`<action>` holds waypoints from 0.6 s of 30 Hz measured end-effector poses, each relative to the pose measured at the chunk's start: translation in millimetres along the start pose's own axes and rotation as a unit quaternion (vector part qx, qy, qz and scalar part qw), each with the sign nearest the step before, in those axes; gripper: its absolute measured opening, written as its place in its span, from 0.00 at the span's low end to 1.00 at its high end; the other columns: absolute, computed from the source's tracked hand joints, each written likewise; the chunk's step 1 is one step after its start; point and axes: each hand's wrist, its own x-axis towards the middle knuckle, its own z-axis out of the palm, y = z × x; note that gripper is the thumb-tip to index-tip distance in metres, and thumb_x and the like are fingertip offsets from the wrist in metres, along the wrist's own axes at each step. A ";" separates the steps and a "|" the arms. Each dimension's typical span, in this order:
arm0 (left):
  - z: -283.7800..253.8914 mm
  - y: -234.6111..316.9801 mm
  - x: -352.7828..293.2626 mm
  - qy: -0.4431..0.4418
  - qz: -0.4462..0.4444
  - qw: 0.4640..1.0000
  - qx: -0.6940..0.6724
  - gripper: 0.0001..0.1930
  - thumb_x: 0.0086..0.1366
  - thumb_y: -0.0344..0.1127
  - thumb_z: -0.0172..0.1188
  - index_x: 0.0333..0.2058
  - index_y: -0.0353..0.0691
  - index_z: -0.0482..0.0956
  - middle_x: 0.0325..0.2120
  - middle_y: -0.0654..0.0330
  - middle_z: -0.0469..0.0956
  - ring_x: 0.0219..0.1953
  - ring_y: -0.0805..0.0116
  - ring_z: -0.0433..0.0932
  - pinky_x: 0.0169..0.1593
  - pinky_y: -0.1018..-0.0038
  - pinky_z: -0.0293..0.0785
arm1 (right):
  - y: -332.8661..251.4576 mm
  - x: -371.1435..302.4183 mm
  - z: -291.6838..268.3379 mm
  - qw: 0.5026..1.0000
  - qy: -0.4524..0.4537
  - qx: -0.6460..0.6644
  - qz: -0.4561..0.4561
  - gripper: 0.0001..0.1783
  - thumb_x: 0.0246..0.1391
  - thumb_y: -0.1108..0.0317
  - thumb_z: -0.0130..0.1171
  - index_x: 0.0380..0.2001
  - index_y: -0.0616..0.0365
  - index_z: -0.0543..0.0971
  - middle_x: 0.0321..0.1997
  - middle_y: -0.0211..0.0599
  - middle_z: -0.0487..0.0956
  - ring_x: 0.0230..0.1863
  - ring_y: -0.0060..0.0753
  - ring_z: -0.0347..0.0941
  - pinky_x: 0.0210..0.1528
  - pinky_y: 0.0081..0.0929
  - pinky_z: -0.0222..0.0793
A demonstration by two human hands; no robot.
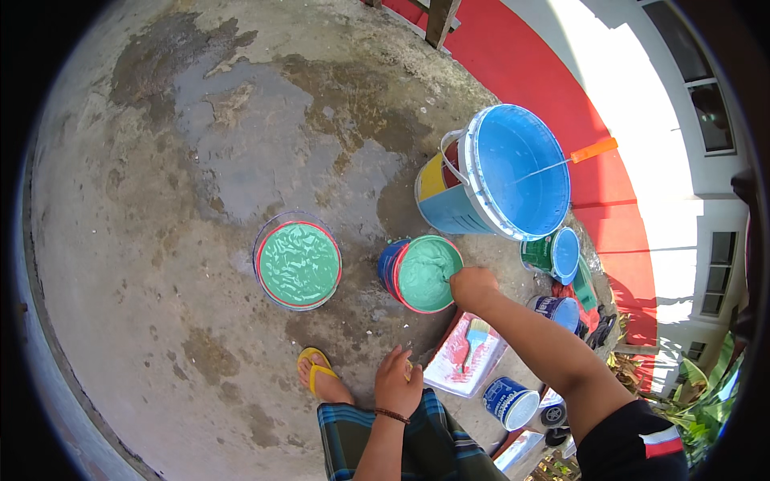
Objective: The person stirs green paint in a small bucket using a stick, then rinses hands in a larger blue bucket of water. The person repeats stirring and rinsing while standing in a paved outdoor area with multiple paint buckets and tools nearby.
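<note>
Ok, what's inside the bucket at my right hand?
The bucket holds swirled green paint. Your right hand hides a little of it; anything beneath the paint's surface can't be seen.

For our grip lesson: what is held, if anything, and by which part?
It cannot be told what the right hand, curled at the round red and blue bucket of green paint, grips, or where. The left hand looks empty.

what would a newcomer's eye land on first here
Probably the glossy mint-green paint, filling the left container left of centre and also showing in the right container near the middle, where the right hand's grip is at the rim. Then the big bucket, blue inside, at upper right, with an orange-handled tool jutting over its edge. Behind that, a bold red band curves down the right side.
</note>
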 end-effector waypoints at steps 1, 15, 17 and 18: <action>1.3 -0.9 0.1 0.015 0.003 1.000 0.001 0.19 0.65 0.39 0.58 0.49 0.33 0.79 0.55 0.46 0.75 0.55 0.50 0.76 0.59 0.63 0.71 | -0.3 0.3 0.9 0.999 -0.030 -0.018 -0.027 0.14 0.53 0.68 0.53 0.39 0.54 0.85 0.42 0.47 0.84 0.45 0.48 0.83 0.45 0.42 0.79; 0.6 14.9 9.4 -0.019 0.020 0.998 0.059 0.19 0.60 0.37 0.58 0.48 0.34 0.79 0.49 0.46 0.79 0.54 0.48 0.76 0.60 0.60 0.70 | 17.8 -4.9 8.7 0.996 0.050 0.073 -0.015 0.12 0.53 0.66 0.58 0.38 0.55 0.85 0.42 0.43 0.85 0.44 0.45 0.83 0.45 0.41 0.79; 9.0 14.1 2.7 -0.048 -0.010 0.998 0.047 0.19 0.60 0.37 0.58 0.48 0.35 0.79 0.48 0.46 0.79 0.52 0.48 0.77 0.58 0.60 0.71 | 19.9 -10.2 9.1 0.997 0.058 0.036 0.044 0.13 0.52 0.65 0.57 0.38 0.56 0.85 0.41 0.45 0.85 0.44 0.48 0.83 0.46 0.43 0.79; 13.7 14.1 1.3 -0.064 -0.028 0.997 0.039 0.18 0.61 0.37 0.58 0.48 0.35 0.79 0.48 0.46 0.79 0.52 0.48 0.77 0.58 0.60 0.71 | 16.3 -11.8 9.2 1.000 -0.002 0.003 0.003 0.14 0.52 0.66 0.57 0.40 0.55 0.85 0.41 0.46 0.85 0.44 0.48 0.83 0.46 0.43 0.79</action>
